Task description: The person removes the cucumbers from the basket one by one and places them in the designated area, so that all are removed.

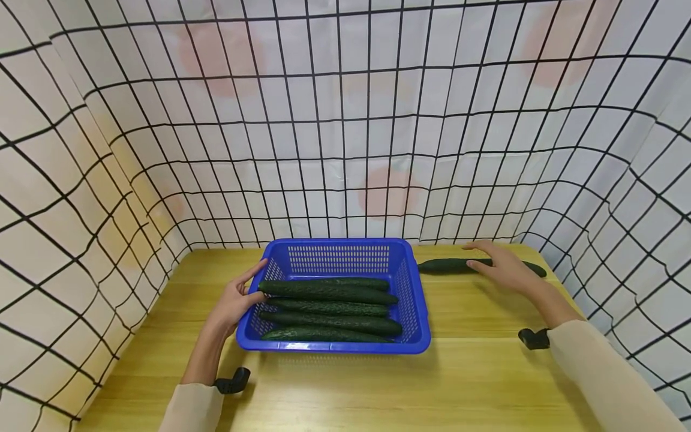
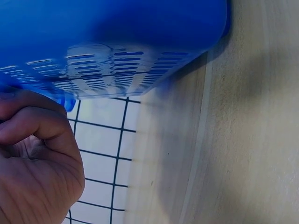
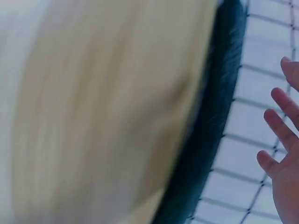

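Five long dark-green cucumbers (image 1: 328, 292) in blue perforated plastic basket (image 1: 335, 346); left hand (image 1: 233, 308) grips its 9 o'clock rim. One loose dark-green cucumber (image 1: 448, 266) at basket's 3 o'clock; right hand (image 1: 501, 268) near it, fingers spread.

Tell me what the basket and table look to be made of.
Basket: probably molded plastic, smooth with a slight gloss, going by its even blue color, rounded rim and slotted walls.
Table: wood or a wood-look laminate, with a soft sheen; streaky grain shows, but the pictures don't settle which.
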`<state>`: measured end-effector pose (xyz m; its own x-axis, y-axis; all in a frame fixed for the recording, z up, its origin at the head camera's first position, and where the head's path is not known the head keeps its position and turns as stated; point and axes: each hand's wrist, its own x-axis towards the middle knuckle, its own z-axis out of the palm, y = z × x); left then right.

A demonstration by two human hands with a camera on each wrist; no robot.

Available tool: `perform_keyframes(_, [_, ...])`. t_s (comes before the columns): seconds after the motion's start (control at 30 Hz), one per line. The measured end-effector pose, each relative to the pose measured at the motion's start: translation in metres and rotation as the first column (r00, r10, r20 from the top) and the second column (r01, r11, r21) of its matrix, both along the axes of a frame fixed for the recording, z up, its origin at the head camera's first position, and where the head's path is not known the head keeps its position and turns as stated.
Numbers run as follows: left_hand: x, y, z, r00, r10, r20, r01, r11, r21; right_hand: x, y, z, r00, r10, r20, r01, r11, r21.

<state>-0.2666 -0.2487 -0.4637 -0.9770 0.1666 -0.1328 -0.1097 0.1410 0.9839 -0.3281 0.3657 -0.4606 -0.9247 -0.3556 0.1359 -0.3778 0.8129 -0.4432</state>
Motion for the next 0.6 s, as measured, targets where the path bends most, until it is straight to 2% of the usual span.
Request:
perform_keyframes(0.2, [0.0, -0.001, -0.002, 1.0, 0.003, -0.013, -0.003, 1.0, -0.007, 0.0, -0.038, 0.034, 0.997, 0.046, -0.067, -0.048, 0.998, -0.038])
perform_keyframes(0.37, [-0.002, -0.002, -0.002, 1.0, 0.002, -0.02, -0.002, 1.0, -0.001, 0.002, -0.077, 0.065, 0.99, 0.107, -0.089, -0.111, 0.993, -0.043])
perform_keyframes(0.47, [-0.001, -0.001, -0.001, 1.0, 0.005, -0.019, -0.005, 1.0, -0.009, 0.002, -0.1, 0.078, 0.984, 0.144, -0.1, -0.151, 0.986, -0.067])
perform_keyframes(0.6, [0.0, -0.001, 0.0, 1.0, 0.007, -0.01, -0.007, 1.0, -0.014, 0.002, -0.13, 0.088, 0.981, 0.178, -0.077, -0.187, 0.974, -0.13])
